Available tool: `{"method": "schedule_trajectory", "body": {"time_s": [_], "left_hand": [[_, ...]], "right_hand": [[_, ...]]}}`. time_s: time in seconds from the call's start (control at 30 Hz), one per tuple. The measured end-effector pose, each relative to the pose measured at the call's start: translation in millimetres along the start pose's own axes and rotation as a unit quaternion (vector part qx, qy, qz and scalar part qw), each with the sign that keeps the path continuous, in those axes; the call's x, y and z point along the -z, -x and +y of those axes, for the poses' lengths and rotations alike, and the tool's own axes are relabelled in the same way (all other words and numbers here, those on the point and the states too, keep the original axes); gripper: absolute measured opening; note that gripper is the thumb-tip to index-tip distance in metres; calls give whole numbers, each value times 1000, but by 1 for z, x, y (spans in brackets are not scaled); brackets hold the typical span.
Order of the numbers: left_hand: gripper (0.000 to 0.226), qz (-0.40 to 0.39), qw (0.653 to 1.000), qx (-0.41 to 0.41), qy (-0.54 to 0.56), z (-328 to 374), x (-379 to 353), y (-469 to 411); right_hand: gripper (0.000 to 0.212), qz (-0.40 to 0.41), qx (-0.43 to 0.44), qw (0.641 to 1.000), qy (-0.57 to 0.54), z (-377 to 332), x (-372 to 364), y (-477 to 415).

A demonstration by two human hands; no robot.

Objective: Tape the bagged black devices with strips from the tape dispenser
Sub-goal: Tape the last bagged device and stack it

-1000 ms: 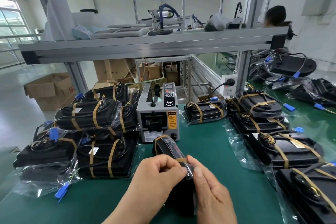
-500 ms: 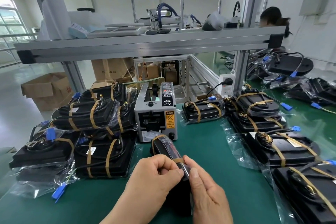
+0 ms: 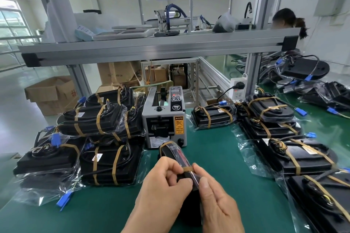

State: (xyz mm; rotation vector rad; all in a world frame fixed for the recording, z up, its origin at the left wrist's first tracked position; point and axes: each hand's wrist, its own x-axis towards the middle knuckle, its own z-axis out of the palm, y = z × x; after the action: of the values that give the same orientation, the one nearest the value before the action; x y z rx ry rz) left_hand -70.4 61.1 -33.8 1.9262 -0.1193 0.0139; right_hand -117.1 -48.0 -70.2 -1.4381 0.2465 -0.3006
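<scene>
Before the tape dispenser (image 3: 163, 119), left hand (image 3: 162, 189) and right hand (image 3: 217, 206) pinch the bagged device (image 3: 170, 151); film may crease. Tape strip (image 3: 187, 168) could lift.

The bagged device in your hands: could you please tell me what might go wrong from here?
The tape strip crosses loose bag film, so it may wrinkle or stick crooked. The bagged device stands on edge between the left hand and right hand; it could tip if released.

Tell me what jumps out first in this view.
The left hand and right hand grip a bagged black device at bottom centre, a brown tape strip across it. Just behind stands the grey tape dispenser, flanked by stacks of taped devices on the green mat.
</scene>
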Motion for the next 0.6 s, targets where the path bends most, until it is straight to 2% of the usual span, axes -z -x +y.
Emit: {"method": "schedule_trajectory", "body": {"time_s": [0.13,0.23,0.4,0.5,0.6], "left_hand": [[16,6,1000,-8,-3,-3,-1,-4],[21,-4,1000,-24,-4,-5,-2,-6],[40,-73,996,-45,-7,-5,3,-4],[45,-68,997,-38,4,-4,5,-4],[44,-56,998,-40,-4,-5,3,-2]], "right_hand": [[33,1,18,1000,5,-2,-2,2],[28,3,12,1000,2,-3,-2,1],[30,-4,-4,1000,1,-8,5,0],[29,-8,-14,1000,14,-17,11,-4],[33,-24,21,998,52,-38,17,-22]]}}
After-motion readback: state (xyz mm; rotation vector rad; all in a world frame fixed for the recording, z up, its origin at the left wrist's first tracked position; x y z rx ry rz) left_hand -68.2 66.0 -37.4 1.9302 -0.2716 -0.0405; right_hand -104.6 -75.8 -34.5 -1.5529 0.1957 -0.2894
